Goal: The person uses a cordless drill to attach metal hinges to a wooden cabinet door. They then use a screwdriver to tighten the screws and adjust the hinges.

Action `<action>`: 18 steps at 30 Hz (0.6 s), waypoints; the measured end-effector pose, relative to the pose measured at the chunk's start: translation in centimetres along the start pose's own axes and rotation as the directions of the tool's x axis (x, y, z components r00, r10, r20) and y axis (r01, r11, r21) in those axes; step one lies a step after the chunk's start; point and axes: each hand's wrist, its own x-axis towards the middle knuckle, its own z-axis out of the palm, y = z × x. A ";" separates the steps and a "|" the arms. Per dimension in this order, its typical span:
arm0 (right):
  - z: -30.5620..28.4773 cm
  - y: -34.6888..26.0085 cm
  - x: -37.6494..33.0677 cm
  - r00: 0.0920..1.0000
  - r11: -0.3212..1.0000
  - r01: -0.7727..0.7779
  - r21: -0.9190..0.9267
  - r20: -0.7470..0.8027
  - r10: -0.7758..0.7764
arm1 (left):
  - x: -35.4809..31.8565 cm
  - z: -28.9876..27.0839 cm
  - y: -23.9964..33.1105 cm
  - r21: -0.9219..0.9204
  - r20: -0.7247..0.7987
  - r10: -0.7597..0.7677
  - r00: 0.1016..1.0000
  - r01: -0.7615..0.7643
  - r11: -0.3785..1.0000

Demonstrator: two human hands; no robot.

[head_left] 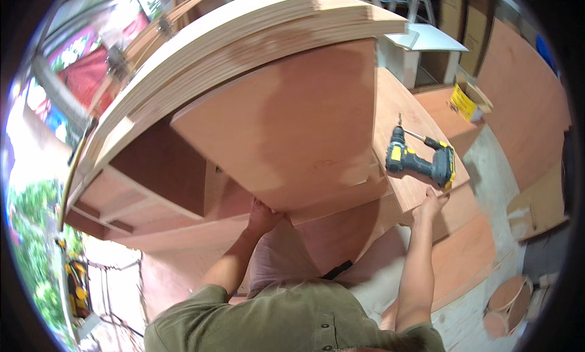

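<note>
A large reddish plywood panel lies slanted over an open wooden cabinet frame. My left hand is closed at the panel's near edge, its fingers partly hidden there. To the right is a narrower plywood board. My right hand pinches that board's near edge, the fingertips partly out of sight. On the board rests a black and yellow cordless drill with a bit fitted. A screwdriver with a thin metal shaft lies against the drill.
Long pale timber boards are stacked beyond the panel. At the back right stand a white cabinet and a yellow open box. A large plywood sheet leans at the right. Round wooden pieces sit on the floor, lower right.
</note>
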 end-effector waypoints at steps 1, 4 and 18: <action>-0.3 0.0 0.2 1.000 1.000 0.015 -0.013 -0.025 -0.015 | 0.5 0.2 0.4 -0.021 -0.010 0.004 1.000 -0.005 1.000; -1.8 0.5 0.5 0.995 0.999 0.026 -0.033 -0.097 -0.029 | 1.3 -0.8 1.7 -0.108 -0.048 0.003 0.999 -0.008 0.994; 1.9 3.1 -22.5 0.614 0.576 0.733 -0.363 0.718 -0.328 | 0.4 -0.9 0.6 -0.277 -0.187 0.109 0.976 -0.159 0.948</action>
